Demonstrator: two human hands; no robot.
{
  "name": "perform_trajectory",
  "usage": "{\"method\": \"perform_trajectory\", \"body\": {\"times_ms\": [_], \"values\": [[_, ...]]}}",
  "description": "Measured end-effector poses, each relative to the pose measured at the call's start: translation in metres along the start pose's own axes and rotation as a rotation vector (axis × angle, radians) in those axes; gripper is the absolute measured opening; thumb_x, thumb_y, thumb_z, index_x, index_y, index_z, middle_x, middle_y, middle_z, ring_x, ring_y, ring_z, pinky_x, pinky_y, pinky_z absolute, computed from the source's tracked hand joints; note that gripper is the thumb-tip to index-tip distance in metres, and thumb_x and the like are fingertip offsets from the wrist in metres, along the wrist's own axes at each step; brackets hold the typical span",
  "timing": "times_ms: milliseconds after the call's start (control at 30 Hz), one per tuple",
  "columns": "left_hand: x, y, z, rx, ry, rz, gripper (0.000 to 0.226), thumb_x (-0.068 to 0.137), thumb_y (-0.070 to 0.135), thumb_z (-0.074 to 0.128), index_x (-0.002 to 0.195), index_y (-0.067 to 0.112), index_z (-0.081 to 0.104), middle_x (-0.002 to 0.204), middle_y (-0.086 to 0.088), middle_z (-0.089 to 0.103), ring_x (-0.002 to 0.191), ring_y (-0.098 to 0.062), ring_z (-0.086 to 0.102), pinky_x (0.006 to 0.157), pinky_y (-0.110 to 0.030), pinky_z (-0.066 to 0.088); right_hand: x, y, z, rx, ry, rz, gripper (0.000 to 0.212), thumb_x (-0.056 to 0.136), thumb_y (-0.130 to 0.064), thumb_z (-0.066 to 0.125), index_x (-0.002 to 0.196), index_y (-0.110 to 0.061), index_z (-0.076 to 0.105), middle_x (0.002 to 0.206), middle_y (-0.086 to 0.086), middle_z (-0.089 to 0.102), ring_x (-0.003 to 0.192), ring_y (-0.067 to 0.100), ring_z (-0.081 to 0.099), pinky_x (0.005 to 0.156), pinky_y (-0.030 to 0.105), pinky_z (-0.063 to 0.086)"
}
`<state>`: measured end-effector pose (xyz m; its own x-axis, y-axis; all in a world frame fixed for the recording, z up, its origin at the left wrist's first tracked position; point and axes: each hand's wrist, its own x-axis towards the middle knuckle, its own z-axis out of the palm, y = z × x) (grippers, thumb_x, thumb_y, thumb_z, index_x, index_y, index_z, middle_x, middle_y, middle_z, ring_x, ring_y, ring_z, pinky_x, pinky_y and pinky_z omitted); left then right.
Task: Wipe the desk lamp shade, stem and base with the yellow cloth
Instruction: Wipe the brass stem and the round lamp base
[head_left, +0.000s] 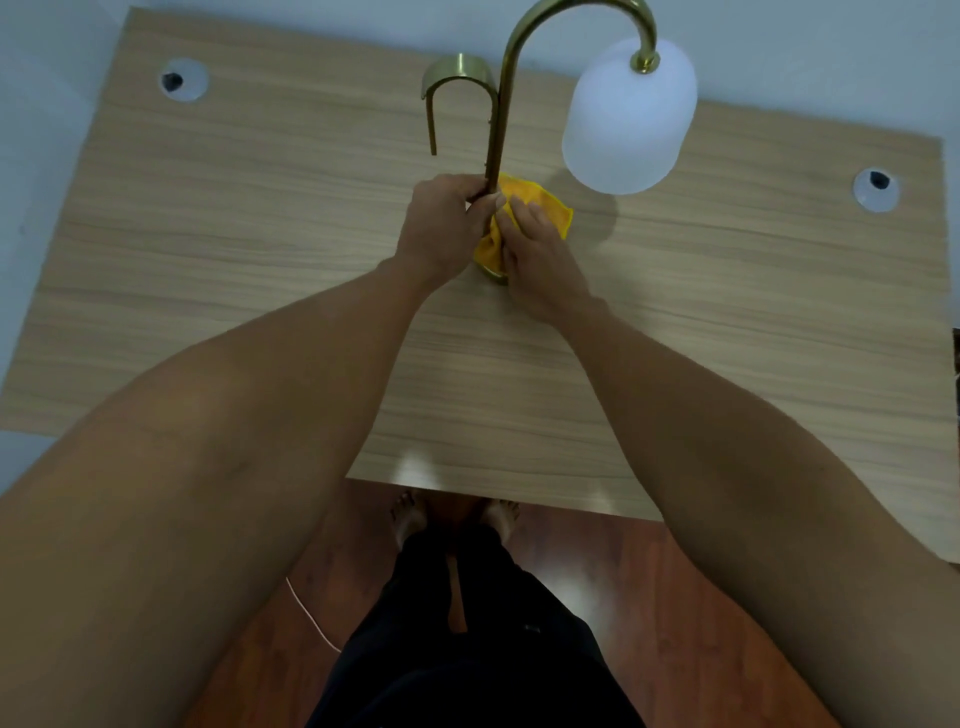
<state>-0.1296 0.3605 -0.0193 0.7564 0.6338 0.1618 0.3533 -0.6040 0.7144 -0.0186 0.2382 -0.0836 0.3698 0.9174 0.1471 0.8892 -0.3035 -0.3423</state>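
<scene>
Both hands (498, 234) press yellow cloth (540, 208) around upright stem (498, 119).

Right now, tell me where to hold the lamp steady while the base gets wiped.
Grip the straight lower stem just above the cloth, coming from the left as the left hand does. It is thin and upright, and the shade hangs clear on the right.

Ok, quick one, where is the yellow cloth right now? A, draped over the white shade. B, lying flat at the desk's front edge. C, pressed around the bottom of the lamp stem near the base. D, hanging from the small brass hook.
C: the yellow cloth is bunched against the low end of the brass stem under the right hand, while the left hand grips the stem.
</scene>
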Motion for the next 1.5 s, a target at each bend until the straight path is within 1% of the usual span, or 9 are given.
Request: {"method": "perform_trajectory", "body": {"times_ms": [133,433,567,667,800,1000,1233,1400,1500], "values": [[-0.001,0.001,0.002,-0.003,0.010,-0.008,0.025,0.094,0.029,0.061,0.094,0.010,0.077,0.083,-0.004,0.076,0.079,-0.018,0.070,0.073,-0.034,0.052,-0.023,-0.015,0.007,-0.035,0.021,0.067,0.051,0.101,-0.020,0.037,0.145,0.004,0.050,0.153,0.027,0.046,0.139,0.050,0.044,0.115,0.060,0.037],[-0.001,0.007,-0.001,-0.054,-0.030,-0.099,0.027,0.096,0.034,0.061,0.104,0.015,0.079,0.091,0.001,0.077,0.088,-0.012,0.070,0.082,-0.030,0.056,-0.037,-0.037,-0.012,0.325,0.108,0.137,0.023,0.092,-0.001,0.058,0.109,-0.003,0.073,0.103,0.012,0.074,0.087,0.027,0.063,0.078,0.036,0.050],[0.000,0.005,-0.001,-0.035,-0.022,-0.083,0.025,0.096,0.033,0.063,0.102,0.015,0.078,0.085,0.000,0.076,0.082,-0.013,0.069,0.075,-0.030,0.055,-0.032,-0.038,-0.036,0.473,0.534,0.474,0.022,0.094,0.008,0.051,0.102,0.002,0.070,0.098,0.013,0.068,0.093,0.015,0.053,0.081,0.016,0.038],[0.001,0.003,0.001,-0.017,-0.023,-0.071,0.025,0.095,0.034,0.063,0.099,0.015,0.079,0.084,0.000,0.076,0.081,-0.014,0.069,0.075,-0.032,0.055,-0.009,-0.025,-0.032,0.378,0.439,0.316,0.023,0.090,0.004,0.049,0.094,-0.001,0.071,0.096,0.006,0.070,0.090,0.010,0.055,0.081,0.026,0.045],[0.001,0.000,0.002,-0.026,-0.016,-0.076,0.027,0.092,0.035,0.062,0.098,0.014,0.079,0.088,-0.002,0.078,0.085,-0.016,0.072,0.080,-0.038,0.056,-0.010,-0.016,0.005,0.012,0.234,0.079,0.045,0.089,-0.017,0.042,0.118,0.001,0.072,0.125,0.023,0.070,0.112,0.046,0.066,0.094,0.051,0.054],[-0.002,0.006,0.001,-0.051,-0.003,-0.097,0.026,0.094,0.034,0.063,0.102,0.015,0.079,0.090,-0.001,0.078,0.088,-0.013,0.072,0.083,-0.033,0.056,-0.027,-0.031,0.011,0.111,0.238,0.062,0.026,0.081,0.002,0.060,0.102,0.001,0.076,0.106,0.017,0.076,0.103,0.038,0.070,0.093,0.043,0.054],[-0.002,0.014,-0.011,-0.055,-0.141,-0.196,0.026,0.096,0.034,0.063,0.107,0.014,0.077,0.095,-0.003,0.076,0.091,-0.017,0.070,0.075,-0.017,0.050,-0.050,-0.067,-0.022,0.770,-0.172,0.410,0.022,0.099,-0.008,0.055,0.105,-0.012,0.075,0.098,0.011,0.074,0.088,0.018,0.063,0.080,0.034,0.051],[-0.025,0.013,-0.035,0.009,-0.284,-0.258,0.059,0.100,0.053,0.046,0.136,0.009,0.060,0.136,-0.012,0.063,0.128,-0.026,0.057,0.100,-0.028,0.040,-0.064,-0.079,-0.058,1.534,-0.196,0.901,0.025,0.101,-0.015,0.049,0.102,-0.012,0.074,0.095,0.015,0.072,0.090,0.031,0.067,0.078,0.044,0.058],[-0.043,0.015,-0.044,-0.184,-0.237,-0.434,0.054,0.103,0.051,0.045,0.117,0.006,0.071,0.120,-0.013,0.071,0.114,-0.028,0.063,0.092,-0.033,0.045,-0.065,-0.079,-0.074,1.741,-0.202,1.027,0.040,0.102,-0.025,0.042,0.122,-0.005,0.071,0.110,0.018,0.075,0.097,0.033,0.071,0.089,0.042,0.059]]}}
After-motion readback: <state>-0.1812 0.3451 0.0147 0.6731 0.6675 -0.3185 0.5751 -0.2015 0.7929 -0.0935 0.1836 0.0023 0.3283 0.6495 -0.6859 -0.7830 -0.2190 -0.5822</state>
